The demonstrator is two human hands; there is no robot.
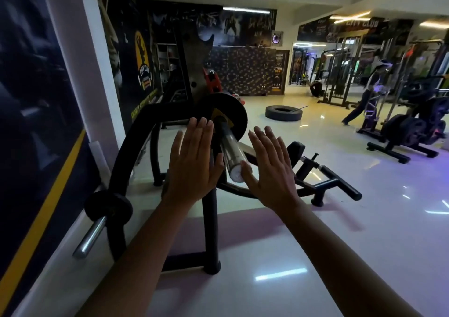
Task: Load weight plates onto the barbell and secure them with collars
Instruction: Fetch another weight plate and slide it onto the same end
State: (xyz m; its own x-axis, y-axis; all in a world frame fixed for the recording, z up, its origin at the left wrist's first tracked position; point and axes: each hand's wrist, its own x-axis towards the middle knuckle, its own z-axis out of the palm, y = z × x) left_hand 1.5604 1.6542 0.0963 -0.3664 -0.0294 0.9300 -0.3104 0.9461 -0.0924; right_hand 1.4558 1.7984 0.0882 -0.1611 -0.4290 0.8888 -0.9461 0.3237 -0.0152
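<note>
A chrome barbell sleeve (230,154) points toward me from a black rack. One black weight plate (229,112) with a yellow label sits far down the sleeve. My left hand (193,159) is held flat with straight fingers just left of the sleeve, fingertips near the plate. To the right of the sleeve's end, my right hand (269,168) is flat too, its thumb by the end cap. Neither hand holds anything. I see no collar on the sleeve.
A black curved machine frame (136,151) stands at left with a small plate (108,206) on a chrome peg (90,239). A bench base (323,180) lies right of the rack. A tyre (283,112), plate racks (410,132) and a person (369,93) are farther off.
</note>
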